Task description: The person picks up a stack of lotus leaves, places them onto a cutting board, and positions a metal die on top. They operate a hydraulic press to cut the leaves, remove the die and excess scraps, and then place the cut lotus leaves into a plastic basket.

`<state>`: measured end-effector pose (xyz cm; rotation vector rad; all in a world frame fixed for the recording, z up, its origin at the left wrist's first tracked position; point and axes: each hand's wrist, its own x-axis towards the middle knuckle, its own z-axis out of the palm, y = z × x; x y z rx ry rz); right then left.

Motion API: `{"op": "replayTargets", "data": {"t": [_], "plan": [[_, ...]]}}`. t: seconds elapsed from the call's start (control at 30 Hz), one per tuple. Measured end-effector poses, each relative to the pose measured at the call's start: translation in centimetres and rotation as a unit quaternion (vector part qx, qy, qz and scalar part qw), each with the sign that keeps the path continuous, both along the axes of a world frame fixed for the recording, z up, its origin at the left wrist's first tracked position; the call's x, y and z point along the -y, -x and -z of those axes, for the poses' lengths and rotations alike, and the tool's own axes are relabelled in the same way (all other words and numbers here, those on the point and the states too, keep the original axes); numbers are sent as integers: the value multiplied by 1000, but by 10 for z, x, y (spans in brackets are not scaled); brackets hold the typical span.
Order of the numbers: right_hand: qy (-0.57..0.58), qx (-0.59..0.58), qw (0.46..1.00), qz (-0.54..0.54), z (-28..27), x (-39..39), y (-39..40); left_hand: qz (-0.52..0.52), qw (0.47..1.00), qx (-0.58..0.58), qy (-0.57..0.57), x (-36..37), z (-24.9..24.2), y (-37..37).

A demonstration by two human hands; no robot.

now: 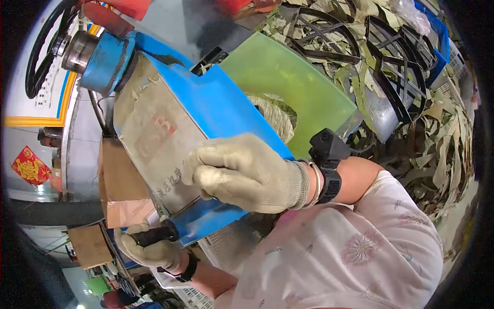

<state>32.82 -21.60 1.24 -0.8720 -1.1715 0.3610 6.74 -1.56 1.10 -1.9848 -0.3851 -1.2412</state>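
My left hand [150, 251], in a pale knit glove, is wrapped around a black handle [154, 235] at the lower edge of a blue machine [231, 103]. My right hand [247, 175], gloved the same way, lies over the machine's worn grey panel [154, 134] with its fingers curled closed. A dark bit shows beneath those fingers, but I cannot make out what they hold. Beyond the blue body lies a translucent green board [293, 82]. Pale leaf layers [275, 117] show at a round-edged gap between board and machine.
Black metal strip frames [393, 77] lie among dried leaves [447, 139] on the right. A blue crate [437, 41] stands behind them. At upper left are a black handwheel [41, 56] and a yellow-framed notice [41, 121]. A cardboard box [121, 177] stands beside the machine.
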Motion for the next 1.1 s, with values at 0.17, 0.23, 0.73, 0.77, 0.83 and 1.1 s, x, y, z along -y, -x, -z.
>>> {"op": "replayTargets", "data": {"t": [0.17, 0.23, 0.73, 0.77, 0.83, 1.1], "plan": [[13, 26, 999, 31, 12, 1, -5, 79, 985, 42, 148, -1, 29, 16], [17, 39, 998, 38, 14, 2, -8, 278, 834, 220, 423, -2, 33, 19], [66, 14, 998, 1, 30, 12, -13, 184, 822, 287, 457, 25, 46, -9], [65, 18, 998, 4, 28, 10, -10, 188, 820, 290, 456, 25, 44, -11], [11, 40, 998, 37, 24, 8, -4, -44, 976, 138, 160, 24, 37, -18], [-4, 190, 982, -26, 23, -37, 66, 9, 944, 238, 226, -99, 27, 55]]}}
